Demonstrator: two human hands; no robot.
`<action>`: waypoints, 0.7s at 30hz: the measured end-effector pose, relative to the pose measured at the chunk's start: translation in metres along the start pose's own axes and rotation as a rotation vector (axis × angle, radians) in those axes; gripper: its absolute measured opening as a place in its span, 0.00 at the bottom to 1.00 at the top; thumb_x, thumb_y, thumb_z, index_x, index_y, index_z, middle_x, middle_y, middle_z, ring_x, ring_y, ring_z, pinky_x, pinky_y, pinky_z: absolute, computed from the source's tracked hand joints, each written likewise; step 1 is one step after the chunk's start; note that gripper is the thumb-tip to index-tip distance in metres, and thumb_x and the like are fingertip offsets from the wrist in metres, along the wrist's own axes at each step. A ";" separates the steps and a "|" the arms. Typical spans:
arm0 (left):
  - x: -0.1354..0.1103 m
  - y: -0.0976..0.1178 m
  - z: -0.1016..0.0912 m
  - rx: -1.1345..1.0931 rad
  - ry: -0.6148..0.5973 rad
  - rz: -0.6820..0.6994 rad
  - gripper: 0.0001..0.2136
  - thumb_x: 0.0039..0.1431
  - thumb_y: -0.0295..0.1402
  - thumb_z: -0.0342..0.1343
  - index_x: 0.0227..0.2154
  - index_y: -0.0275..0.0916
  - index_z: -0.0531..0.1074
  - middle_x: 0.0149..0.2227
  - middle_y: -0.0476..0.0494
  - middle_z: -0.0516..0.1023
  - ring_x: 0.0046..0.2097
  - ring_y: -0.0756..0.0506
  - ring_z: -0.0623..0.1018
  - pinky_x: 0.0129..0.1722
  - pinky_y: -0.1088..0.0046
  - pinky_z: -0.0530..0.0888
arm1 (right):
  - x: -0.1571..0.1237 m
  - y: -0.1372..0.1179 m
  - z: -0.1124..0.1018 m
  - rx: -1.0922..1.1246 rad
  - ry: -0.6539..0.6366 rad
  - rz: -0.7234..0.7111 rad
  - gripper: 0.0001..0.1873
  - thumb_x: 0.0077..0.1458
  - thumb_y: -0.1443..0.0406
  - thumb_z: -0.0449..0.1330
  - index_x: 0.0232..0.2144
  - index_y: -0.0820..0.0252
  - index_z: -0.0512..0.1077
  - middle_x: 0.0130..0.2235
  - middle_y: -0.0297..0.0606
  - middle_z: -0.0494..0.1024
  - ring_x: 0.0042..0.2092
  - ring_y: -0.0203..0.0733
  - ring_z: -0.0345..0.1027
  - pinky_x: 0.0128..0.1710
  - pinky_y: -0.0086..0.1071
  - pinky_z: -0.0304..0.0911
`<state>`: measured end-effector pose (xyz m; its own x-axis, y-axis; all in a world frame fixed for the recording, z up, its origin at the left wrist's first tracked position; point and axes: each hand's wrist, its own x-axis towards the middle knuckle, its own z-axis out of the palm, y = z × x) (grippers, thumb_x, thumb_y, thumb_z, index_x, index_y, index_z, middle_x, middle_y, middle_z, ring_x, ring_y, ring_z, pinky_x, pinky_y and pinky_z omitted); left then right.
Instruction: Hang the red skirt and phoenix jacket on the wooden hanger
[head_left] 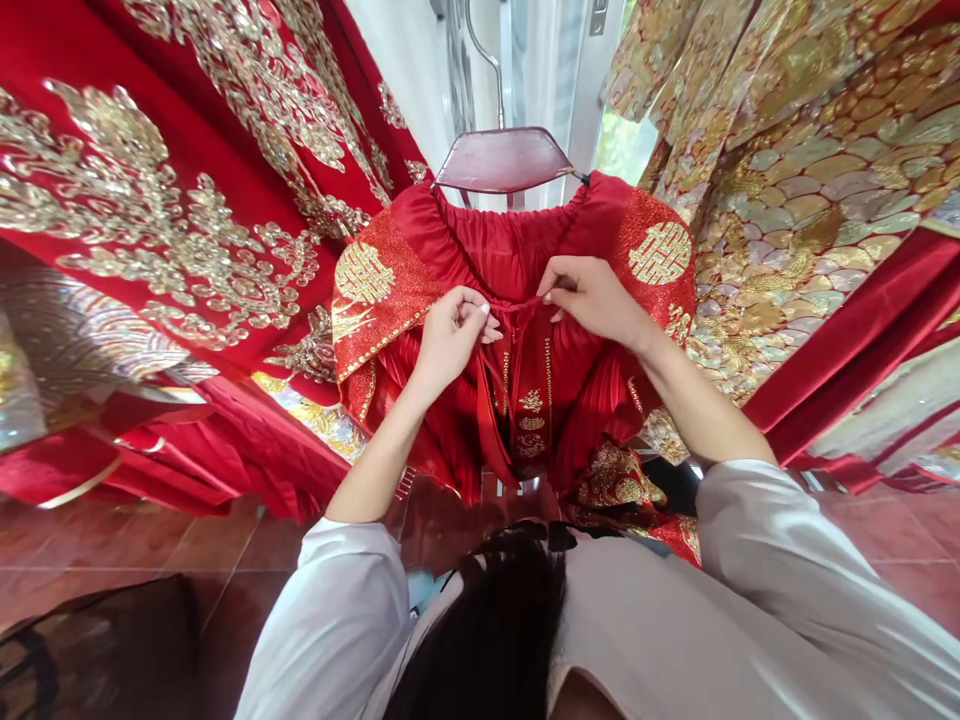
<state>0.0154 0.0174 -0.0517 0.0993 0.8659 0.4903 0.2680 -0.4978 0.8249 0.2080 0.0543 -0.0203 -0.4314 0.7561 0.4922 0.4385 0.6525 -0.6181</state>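
While left hand (pixel 450 335) & right hand (pixel 592 300) pinch ties (pixel 517 306) of skirt (pixel 517 250) tight, hard pull may slip it off hanger (pixel 502 160).

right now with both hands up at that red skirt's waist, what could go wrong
1. The left hand and right hand both pinch the thin red tie. A hard pull might drag the red skirt off the hanger, as only its gathered waist seems to hold it there.
2. The loose ribbon tail hangs beside the gold embroidery and could snag on it.
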 end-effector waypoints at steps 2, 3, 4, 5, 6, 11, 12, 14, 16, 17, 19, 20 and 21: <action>0.000 0.008 -0.001 0.025 0.020 0.017 0.01 0.56 0.29 0.50 0.30 0.37 0.65 0.22 0.51 0.68 0.22 0.53 0.68 0.23 0.79 0.65 | 0.005 -0.006 0.004 0.111 0.006 0.080 0.10 0.48 0.76 0.49 0.21 0.64 0.66 0.21 0.33 0.65 0.25 0.31 0.57 0.29 0.28 0.55; 0.001 0.012 -0.002 0.074 0.052 0.050 0.01 0.55 0.28 0.52 0.30 0.37 0.66 0.20 0.52 0.66 0.22 0.54 0.67 0.23 0.79 0.63 | 0.007 -0.009 0.007 0.137 0.026 0.108 0.10 0.48 0.75 0.49 0.19 0.64 0.66 0.20 0.33 0.64 0.24 0.31 0.56 0.28 0.27 0.54; 0.002 0.017 -0.003 0.122 0.084 0.088 0.02 0.53 0.27 0.54 0.30 0.38 0.67 0.19 0.54 0.64 0.21 0.54 0.65 0.22 0.79 0.61 | 0.008 -0.013 0.008 0.146 0.053 0.121 0.10 0.49 0.74 0.50 0.19 0.64 0.65 0.20 0.32 0.63 0.23 0.30 0.55 0.27 0.27 0.53; 0.005 0.022 -0.005 0.158 0.106 0.123 0.04 0.52 0.27 0.57 0.30 0.38 0.67 0.18 0.55 0.62 0.21 0.54 0.63 0.22 0.78 0.60 | 0.008 -0.016 0.008 0.140 0.083 0.122 0.08 0.49 0.73 0.53 0.19 0.64 0.65 0.19 0.32 0.63 0.23 0.30 0.54 0.26 0.27 0.52; 0.008 0.026 -0.009 0.179 0.110 0.151 0.05 0.51 0.27 0.58 0.30 0.38 0.67 0.18 0.55 0.61 0.20 0.54 0.62 0.22 0.78 0.59 | 0.008 -0.019 0.005 0.123 0.113 0.113 0.07 0.49 0.71 0.56 0.21 0.64 0.66 0.19 0.31 0.62 0.23 0.30 0.53 0.25 0.27 0.51; 0.044 0.036 -0.056 0.233 0.114 0.315 0.10 0.52 0.32 0.63 0.26 0.39 0.65 0.17 0.56 0.57 0.20 0.55 0.57 0.21 0.76 0.55 | 0.010 -0.019 -0.055 -0.025 0.288 0.119 0.08 0.47 0.69 0.64 0.25 0.64 0.67 0.18 0.30 0.61 0.21 0.27 0.49 0.24 0.26 0.47; 0.051 0.035 -0.067 0.238 0.157 0.366 0.12 0.53 0.34 0.64 0.26 0.38 0.64 0.17 0.56 0.56 0.20 0.56 0.55 0.21 0.76 0.54 | 0.012 -0.016 -0.070 -0.045 0.320 0.147 0.08 0.48 0.69 0.64 0.24 0.64 0.67 0.18 0.30 0.61 0.21 0.26 0.48 0.24 0.26 0.46; 0.060 0.034 -0.084 0.226 0.232 0.434 0.14 0.54 0.36 0.64 0.26 0.38 0.62 0.17 0.57 0.55 0.20 0.57 0.53 0.21 0.76 0.52 | 0.016 -0.012 -0.091 -0.078 0.345 0.184 0.07 0.49 0.69 0.63 0.25 0.65 0.67 0.17 0.29 0.59 0.20 0.25 0.46 0.23 0.25 0.45; 0.061 0.035 -0.093 0.215 0.215 0.421 0.13 0.56 0.37 0.62 0.28 0.39 0.63 0.17 0.57 0.54 0.19 0.57 0.53 0.21 0.76 0.52 | 0.018 -0.010 -0.099 -0.123 0.285 0.182 0.04 0.49 0.70 0.62 0.28 0.66 0.70 0.17 0.29 0.61 0.21 0.25 0.47 0.24 0.25 0.45; 0.058 0.038 -0.094 0.226 0.172 0.394 0.11 0.57 0.37 0.60 0.28 0.39 0.64 0.17 0.57 0.54 0.19 0.57 0.53 0.21 0.76 0.53 | 0.018 -0.010 -0.100 -0.156 0.213 0.173 0.04 0.49 0.70 0.62 0.29 0.67 0.71 0.18 0.30 0.62 0.21 0.25 0.48 0.24 0.25 0.46; 0.048 0.045 -0.093 0.303 0.058 0.324 0.08 0.57 0.34 0.59 0.28 0.39 0.66 0.17 0.55 0.55 0.20 0.56 0.55 0.22 0.75 0.55 | 0.017 -0.011 -0.097 -0.210 -0.011 0.134 0.06 0.47 0.70 0.63 0.31 0.67 0.74 0.19 0.31 0.65 0.21 0.26 0.50 0.24 0.25 0.47; 0.043 0.048 -0.091 0.372 0.025 0.297 0.06 0.56 0.31 0.58 0.26 0.39 0.68 0.18 0.54 0.57 0.21 0.55 0.57 0.22 0.74 0.56 | 0.016 -0.011 -0.094 -0.216 -0.139 0.102 0.06 0.47 0.68 0.63 0.31 0.67 0.75 0.19 0.31 0.66 0.21 0.27 0.52 0.25 0.26 0.49; 0.038 0.052 -0.089 0.467 0.019 0.284 0.04 0.54 0.28 0.58 0.25 0.39 0.69 0.18 0.53 0.59 0.22 0.54 0.58 0.23 0.73 0.58 | 0.016 -0.011 -0.092 -0.202 -0.244 0.060 0.07 0.47 0.67 0.63 0.31 0.66 0.76 0.20 0.32 0.67 0.22 0.27 0.54 0.25 0.26 0.51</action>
<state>-0.0518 0.0204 0.0346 0.2138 0.6974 0.6840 0.6303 -0.6334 0.4489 0.2687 0.0642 0.0504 -0.5656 0.7751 0.2816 0.6060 0.6223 -0.4955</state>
